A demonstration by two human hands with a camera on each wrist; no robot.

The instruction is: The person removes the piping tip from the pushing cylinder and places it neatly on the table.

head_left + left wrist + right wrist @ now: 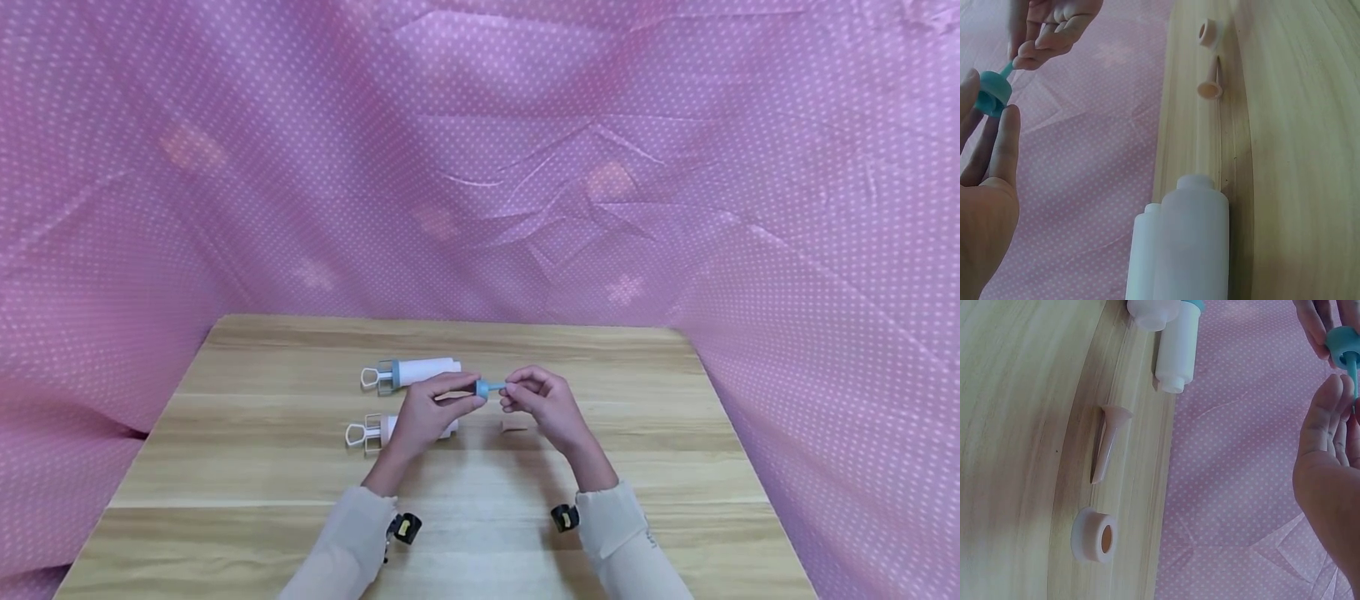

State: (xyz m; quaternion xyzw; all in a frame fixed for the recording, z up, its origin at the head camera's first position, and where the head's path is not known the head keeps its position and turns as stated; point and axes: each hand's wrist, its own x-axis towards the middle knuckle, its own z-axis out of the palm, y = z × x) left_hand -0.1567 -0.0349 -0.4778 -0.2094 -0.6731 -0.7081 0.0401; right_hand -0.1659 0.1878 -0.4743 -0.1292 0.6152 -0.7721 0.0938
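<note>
My left hand point(420, 417) pinches a teal screw ring point(482, 389) between thumb and fingers above the table. A thin teal nozzle point(495, 386) sticks out of the ring to the right. My right hand point(551, 408) pinches the nozzle's far end with thumb and fingertips. In the left wrist view the ring point(996, 87) shows its hollow side. Below the hands on the table lie a peach nozzle point(1109, 440) with a flared end and, apart from it, a peach ring point(1100, 537).
Behind my left hand lies a white syringe-like tube point(427, 370) with a teal collar and loop handle point(370, 378). A second white tube point(1194, 244) with a peach collar lies nearer, partly hidden by that hand. Pink dotted cloth point(480, 167) surrounds the wooden table point(225, 467).
</note>
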